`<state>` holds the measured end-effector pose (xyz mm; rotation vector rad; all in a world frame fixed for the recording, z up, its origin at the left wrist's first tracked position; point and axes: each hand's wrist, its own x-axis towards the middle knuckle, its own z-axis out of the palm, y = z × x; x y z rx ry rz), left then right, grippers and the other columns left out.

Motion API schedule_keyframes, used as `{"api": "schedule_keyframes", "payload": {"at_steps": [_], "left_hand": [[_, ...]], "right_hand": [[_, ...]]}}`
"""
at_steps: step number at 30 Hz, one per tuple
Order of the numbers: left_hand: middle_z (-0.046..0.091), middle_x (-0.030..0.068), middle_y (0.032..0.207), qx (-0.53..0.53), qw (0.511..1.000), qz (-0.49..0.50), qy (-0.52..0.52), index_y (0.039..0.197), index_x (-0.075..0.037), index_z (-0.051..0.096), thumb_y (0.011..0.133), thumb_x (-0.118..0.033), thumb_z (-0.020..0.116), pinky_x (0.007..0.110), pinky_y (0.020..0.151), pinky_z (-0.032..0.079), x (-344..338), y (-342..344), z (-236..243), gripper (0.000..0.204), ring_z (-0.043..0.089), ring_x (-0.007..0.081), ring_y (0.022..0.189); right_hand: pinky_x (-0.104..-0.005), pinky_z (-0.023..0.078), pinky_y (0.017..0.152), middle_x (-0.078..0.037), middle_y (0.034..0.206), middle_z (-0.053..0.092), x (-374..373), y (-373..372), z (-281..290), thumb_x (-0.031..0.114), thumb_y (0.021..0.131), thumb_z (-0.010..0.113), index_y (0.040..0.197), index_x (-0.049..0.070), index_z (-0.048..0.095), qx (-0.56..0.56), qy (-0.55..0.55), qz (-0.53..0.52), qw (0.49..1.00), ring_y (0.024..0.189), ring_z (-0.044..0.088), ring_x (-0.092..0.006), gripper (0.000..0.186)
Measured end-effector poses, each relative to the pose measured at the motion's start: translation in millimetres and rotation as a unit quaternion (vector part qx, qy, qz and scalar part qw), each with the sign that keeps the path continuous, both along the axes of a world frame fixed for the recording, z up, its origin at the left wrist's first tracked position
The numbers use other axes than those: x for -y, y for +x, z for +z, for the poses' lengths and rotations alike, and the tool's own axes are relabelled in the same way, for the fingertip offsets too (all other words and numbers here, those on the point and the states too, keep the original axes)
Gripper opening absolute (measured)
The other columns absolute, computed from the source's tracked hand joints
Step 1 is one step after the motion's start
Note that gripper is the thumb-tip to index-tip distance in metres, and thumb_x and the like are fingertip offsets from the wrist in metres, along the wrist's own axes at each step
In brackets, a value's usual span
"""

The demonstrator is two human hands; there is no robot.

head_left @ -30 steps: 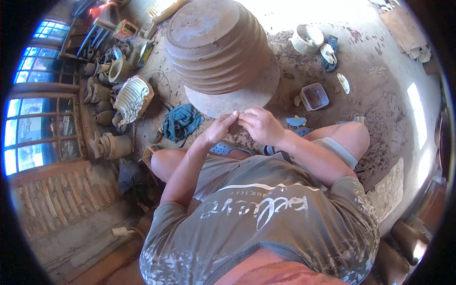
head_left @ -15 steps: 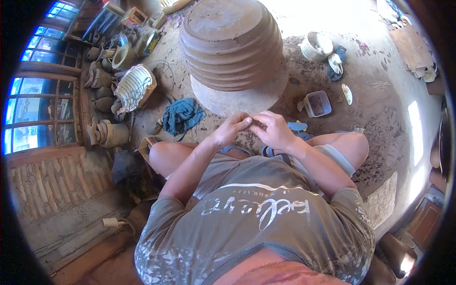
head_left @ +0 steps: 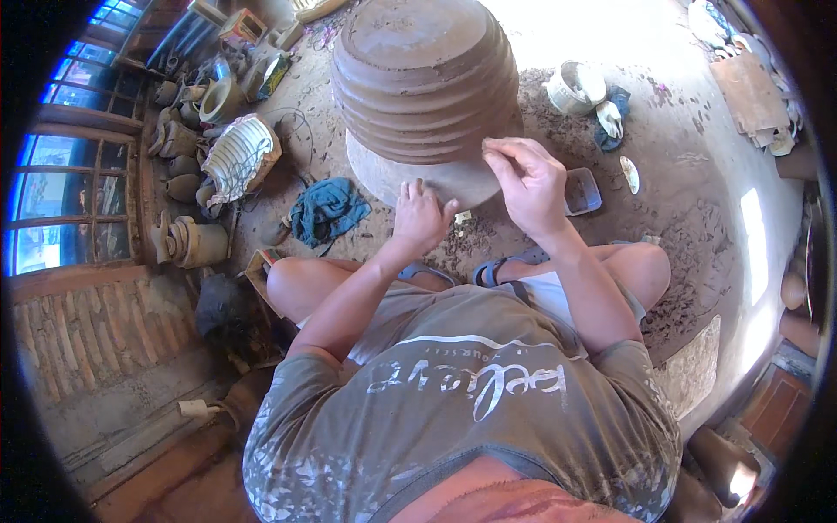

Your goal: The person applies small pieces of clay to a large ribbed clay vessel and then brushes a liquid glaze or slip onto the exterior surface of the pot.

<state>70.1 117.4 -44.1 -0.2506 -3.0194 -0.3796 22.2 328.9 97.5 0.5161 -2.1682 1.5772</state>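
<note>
A large ribbed clay pot (head_left: pixel 425 87), wet-looking and brown, sits with a broad flat face upward on a round pale potter's wheel (head_left: pixel 384 166). My left hand (head_left: pixel 420 216) lies with its fingers apart at the wheel's near edge. To the right, my right hand (head_left: pixel 530 183) is raised beside the pot's lower edge, thumb and fingertips pinched together. Whatever is in that pinch, if anything, is too small to make out. Whether the fingertips touch the pot is not clear.
A teal cloth (head_left: pixel 327 212) lies left of the wheel. On the right are a plastic tub (head_left: pixel 582 192), partly behind my right hand, and a white bucket (head_left: pixel 571 87). Several clay pieces and a ribbed white container (head_left: pixel 241 157) line the left wall. My crossed legs flank the near floor.
My hands, which were together in front of the wheel, have parted. The left moved onto the wheel's near edge and opened; the right rose forward and right toward the pot's lower edge.
</note>
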Motion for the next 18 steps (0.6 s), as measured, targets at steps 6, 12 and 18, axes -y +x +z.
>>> {"api": "schedule_keyframes", "payload": {"at_steps": [6,12,18], "left_hand": [[0.053,0.0337,0.135,0.111,0.994,0.025,0.011,0.115,0.012,0.066,0.096,-0.055,0.067,0.063,0.108,0.043,-10,-3,16,0.070,0.051,0.0494,0.127],[0.053,0.0296,0.138,0.098,0.994,0.023,-0.040,0.116,0.012,0.068,0.089,-0.058,0.074,0.061,0.107,0.045,-4,-4,29,0.076,0.050,0.0456,0.130],[0.053,0.0241,0.143,0.152,0.987,0.001,-0.047,0.116,0.011,0.071,0.082,-0.060,0.081,0.052,0.114,0.043,40,-20,20,0.079,0.049,0.0409,0.136]], "right_hand": [[-0.0363,0.059,0.073,-0.014,0.091,0.076,13,-19,11,0.005,0.085,0.083,0.094,0.000,0.079,-0.054,0.027,-0.011,0.998,0.082,0.074,-0.0286,0.012],[-0.0380,0.058,0.070,-0.011,0.084,0.073,26,-31,6,0.008,0.081,0.086,0.087,0.003,0.076,-0.096,0.063,-0.033,0.993,0.077,0.072,-0.0283,0.013],[-0.0349,0.057,0.062,-0.009,0.077,0.071,29,-33,9,0.012,0.079,0.090,0.079,0.004,0.070,-0.107,0.072,-0.040,0.991,0.067,0.070,-0.0241,0.022]]}}
